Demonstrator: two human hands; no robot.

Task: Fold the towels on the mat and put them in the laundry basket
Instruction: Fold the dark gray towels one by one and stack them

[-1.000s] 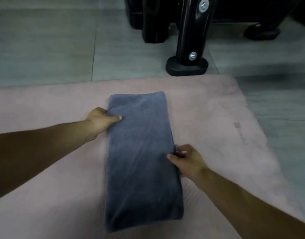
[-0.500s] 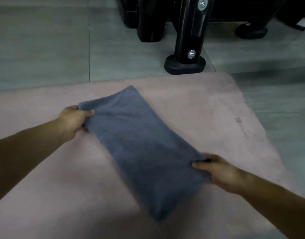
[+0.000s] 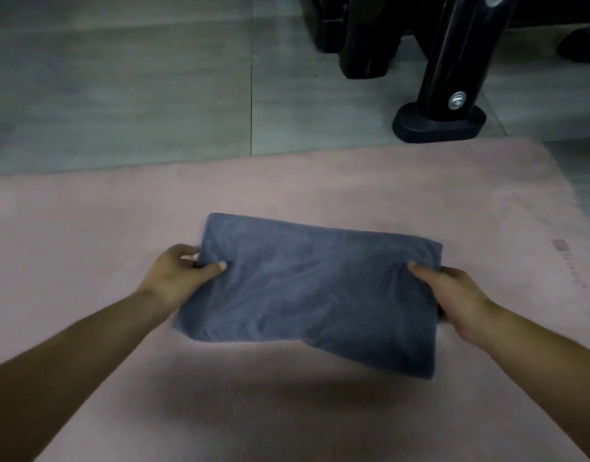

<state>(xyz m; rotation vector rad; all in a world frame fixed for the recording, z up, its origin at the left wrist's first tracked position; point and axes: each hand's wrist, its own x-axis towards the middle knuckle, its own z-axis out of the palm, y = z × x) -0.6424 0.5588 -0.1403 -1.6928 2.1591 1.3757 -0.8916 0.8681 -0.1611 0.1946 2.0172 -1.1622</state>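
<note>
A grey tiled floor (image 3: 120, 95) fills the far part of the view. On it lies the pink mat (image 3: 87, 228), which takes up the near half. A glossy black post (image 3: 453, 55) stands on the floor just past the mat's far right edge, on a dark oval foot (image 3: 417, 128).

The blue-grey towel (image 3: 313, 295) is over the middle of the mat, folded into a thick, soft oblong that runs left to right with its right end nearer the person. A shadow lies on the mat under its near edge.

The 2 hands hold its 2 short ends. The left hand (image 3: 177, 278) pinches the left end, thumb on top. The right hand (image 3: 460, 298) grips the right end likewise.

A small grey logo (image 3: 567, 265) marks the mat at right.
</note>
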